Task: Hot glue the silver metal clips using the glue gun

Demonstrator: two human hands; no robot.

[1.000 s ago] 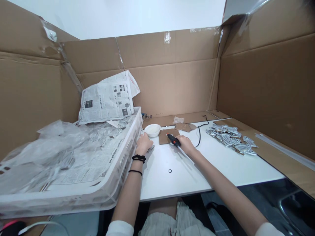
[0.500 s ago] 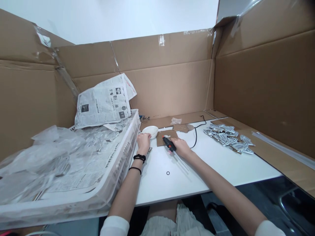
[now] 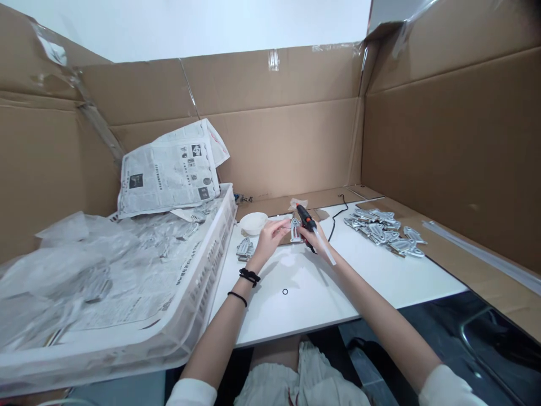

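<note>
A small silver metal piece point(image 3: 295, 230), arch-shaped with an openwork middle, stands upright between my two hands. My left hand point(image 3: 271, 239) pinches at its upper left edge, the fingertips pressed together; anything smaller between them is too small to make out. My right hand point(image 3: 320, 235) is wrapped round a black hot glue gun point(image 3: 307, 219), whose orange tip points up and away. A clear glue stick sticks out of its rear. My right fingertips also touch or nearly touch the metal piece's right side. Under the hands lies a piece of brown cardboard point(image 3: 284, 242).
A white bowl point(image 3: 254, 223) and a few silver pieces point(image 3: 245, 249) are left of my hands. More silver pieces point(image 3: 384, 231) lie heaped at right. A plastic crate point(image 3: 211, 282) with newspaper and bags fills the left. A black ring point(image 3: 285, 291) lies in front; cardboard walls enclose the table.
My left hand has left the bowl's edge and moved right to meet my right hand. The glue gun has been raised, its tip now upward. The silver piece now shows between the hands.
</note>
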